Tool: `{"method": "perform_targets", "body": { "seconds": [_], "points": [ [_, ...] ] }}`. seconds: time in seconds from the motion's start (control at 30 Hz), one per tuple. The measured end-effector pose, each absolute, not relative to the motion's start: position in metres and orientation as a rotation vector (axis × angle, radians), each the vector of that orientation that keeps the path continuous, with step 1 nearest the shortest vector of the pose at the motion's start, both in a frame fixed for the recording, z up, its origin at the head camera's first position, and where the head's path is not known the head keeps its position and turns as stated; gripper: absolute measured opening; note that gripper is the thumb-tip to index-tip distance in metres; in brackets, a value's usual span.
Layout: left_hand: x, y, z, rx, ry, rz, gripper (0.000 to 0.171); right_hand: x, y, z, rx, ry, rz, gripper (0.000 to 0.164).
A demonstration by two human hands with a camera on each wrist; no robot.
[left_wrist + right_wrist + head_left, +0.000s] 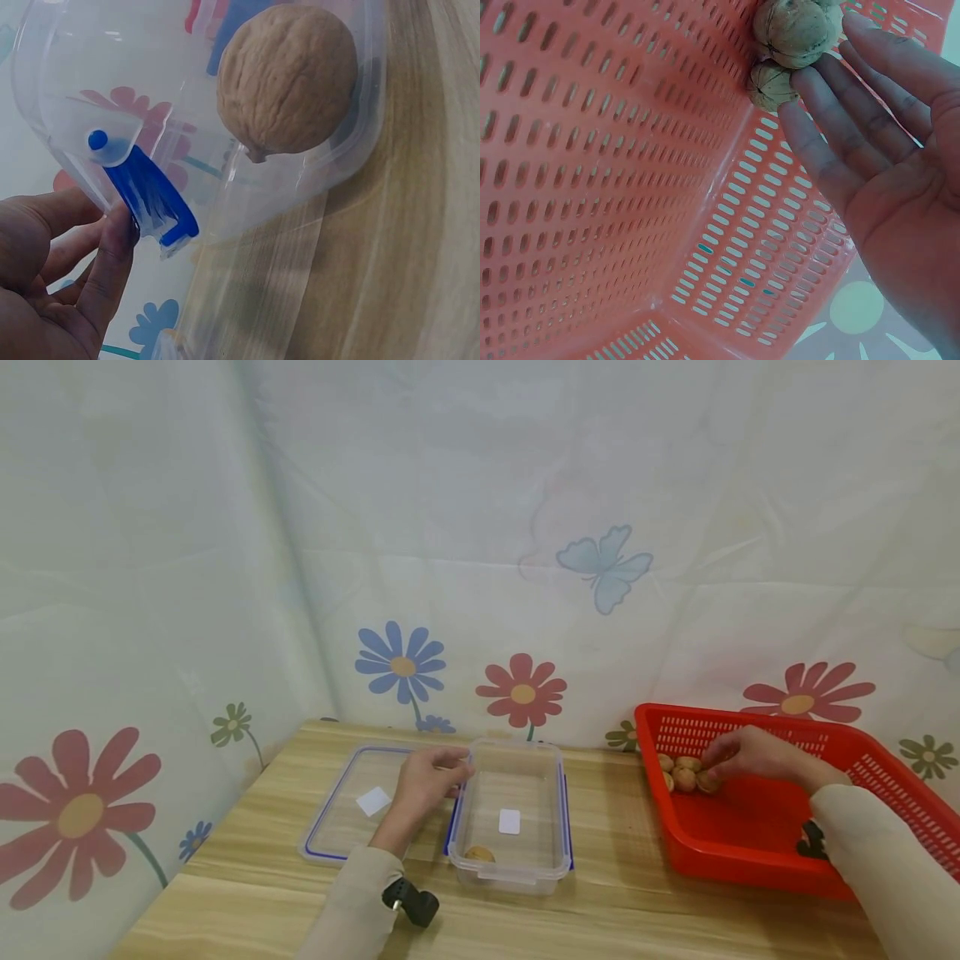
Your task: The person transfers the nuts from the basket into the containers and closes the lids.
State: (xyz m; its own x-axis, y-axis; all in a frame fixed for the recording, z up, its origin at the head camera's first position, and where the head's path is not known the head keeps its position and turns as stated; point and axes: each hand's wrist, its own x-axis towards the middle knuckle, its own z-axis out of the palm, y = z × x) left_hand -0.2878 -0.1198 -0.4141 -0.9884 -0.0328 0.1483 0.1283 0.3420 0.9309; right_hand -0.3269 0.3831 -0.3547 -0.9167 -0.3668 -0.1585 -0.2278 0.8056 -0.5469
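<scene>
A clear plastic food container (pixel 517 868) with blue latches stands on the table, and one walnut (pixel 289 79) lies inside it at the near left corner. At its left rim, my left hand (pixel 429 781) pinches the edge beside a blue latch (pixel 154 195). Over in the red plastic basket (pixel 750 864), my right hand (pixel 761 753) reaches to a cluster of walnuts (pixel 684 779) at the left side. Its fingers (pixel 829 97) are nearly straight, with the fingertips at the walnuts in the right wrist view.
A clear lid (pixel 337 814) with a blue seal lies flat left of the container, partly behind the left hand. The wooden table (pixel 615 910) meets a flower-printed curtain (pixel 480 568) at the back. The basket has raised, slotted walls.
</scene>
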Motion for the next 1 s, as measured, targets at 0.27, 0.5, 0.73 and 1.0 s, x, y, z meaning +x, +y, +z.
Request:
{"method": "perform_targets", "body": {
  "seconds": [0.27, 0.5, 0.73, 1.0],
  "points": [
    [-0.2877, -0.1199, -0.4134, -0.09, -2.463, -1.718, 0.031, -0.3293, 0.3824, -0.3582, -0.421, 2.722, -0.744, 0.036],
    [-0.2862, -0.12, -0.4127, -0.082, -2.472, -1.705, 0.031, -0.3282, 0.3801, -0.3586, -0.397, 2.703, -0.733, 0.036],
    [-0.2869, -0.1187, -0.4142, -0.09, -2.473, -1.701, 0.031, -0.3245, 0.3795, -0.3575, -0.369, 2.684, -0.731, 0.039],
    [-0.2852, -0.1184, -0.4125, -0.084, -2.468, -1.706, 0.032, -0.3224, 0.379, -0.3535, -0.341, 2.689, -0.713, 0.045]
  ]
}}
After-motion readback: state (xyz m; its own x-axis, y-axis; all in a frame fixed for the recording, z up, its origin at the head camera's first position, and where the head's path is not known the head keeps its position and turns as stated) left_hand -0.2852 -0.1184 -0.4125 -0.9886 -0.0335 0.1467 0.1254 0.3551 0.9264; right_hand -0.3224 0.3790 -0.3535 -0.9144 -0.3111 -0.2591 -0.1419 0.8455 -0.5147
